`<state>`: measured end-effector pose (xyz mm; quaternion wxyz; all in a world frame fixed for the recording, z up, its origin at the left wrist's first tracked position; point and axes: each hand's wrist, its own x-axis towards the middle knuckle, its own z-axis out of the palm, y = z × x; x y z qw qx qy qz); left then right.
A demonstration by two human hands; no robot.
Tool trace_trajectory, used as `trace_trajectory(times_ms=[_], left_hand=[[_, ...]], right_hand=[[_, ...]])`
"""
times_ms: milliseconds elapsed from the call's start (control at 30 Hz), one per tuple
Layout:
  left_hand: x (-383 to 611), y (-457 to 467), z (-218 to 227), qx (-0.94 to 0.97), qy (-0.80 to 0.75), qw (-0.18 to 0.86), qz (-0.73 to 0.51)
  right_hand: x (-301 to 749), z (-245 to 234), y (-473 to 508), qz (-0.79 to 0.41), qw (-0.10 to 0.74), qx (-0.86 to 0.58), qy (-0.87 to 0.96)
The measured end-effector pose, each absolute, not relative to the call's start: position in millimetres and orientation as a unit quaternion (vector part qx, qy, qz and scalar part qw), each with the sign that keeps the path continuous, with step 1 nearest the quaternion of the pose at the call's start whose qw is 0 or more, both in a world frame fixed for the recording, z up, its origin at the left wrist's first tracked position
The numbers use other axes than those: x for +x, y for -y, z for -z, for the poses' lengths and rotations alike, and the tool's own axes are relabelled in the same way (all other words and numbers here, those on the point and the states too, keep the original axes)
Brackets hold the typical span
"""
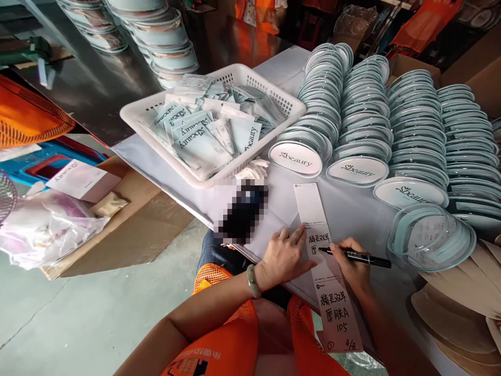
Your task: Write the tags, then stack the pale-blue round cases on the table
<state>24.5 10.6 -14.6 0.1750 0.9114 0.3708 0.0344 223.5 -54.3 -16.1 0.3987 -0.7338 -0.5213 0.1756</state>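
A long white paper strip (pixel 315 214) with handwritten black characters lies on the white table (pixel 352 209). My left hand (pixel 284 256) rests flat on the strip's left edge, fingers stretched out, holding it down; a pale green bangle is on the wrist. My right hand (pixel 352 263) is closed around a black marker pen (pixel 358 256). The pen's tip touches the strip next to freshly written characters. Lower on the strip is more writing, with "105" under it.
A white plastic basket (pixel 287 107) of light blue "beauty" sachets stands behind. Leaning rows of round lidded "beauty" containers (pixel 362 130) fill the right. One clear lid (pixel 430 237) lies near my right hand. Cardboard, a pink box (pixel 84 180) and plastic bags lie on the floor at left.
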Motion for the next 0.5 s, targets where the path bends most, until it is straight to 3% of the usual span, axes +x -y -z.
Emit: trace_trajectory(times_ms=[500], left_hand=[[25.5,-9.8,14.2,0.914,-0.371,0.161,-0.033]], right_hand=[[226.4,20.4,54.3,-0.155,0.401,-0.713,0.554]])
